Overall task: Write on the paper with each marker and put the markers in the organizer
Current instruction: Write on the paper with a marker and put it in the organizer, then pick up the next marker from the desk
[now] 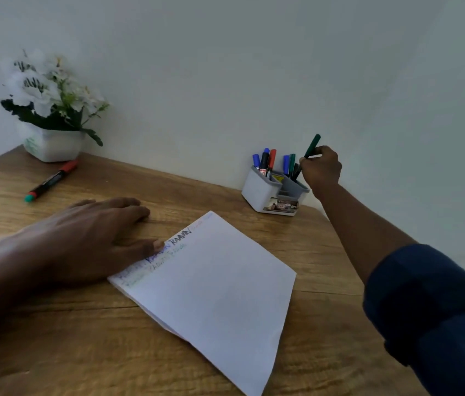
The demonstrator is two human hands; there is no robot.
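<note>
Nearly done, by the look of it: the right hand pinches a green marker between thumb and fingertips, its lower end reaching into the organizer just below and left of the grip, where several markers already stand. Well to the left of that grip, the left hand lies spread flat on the table, thumb touching the edge of the paper, which bears lines of writing. Farther left, a loose marker lies by the flower pot, probably yet to be used and stowed.
</note>
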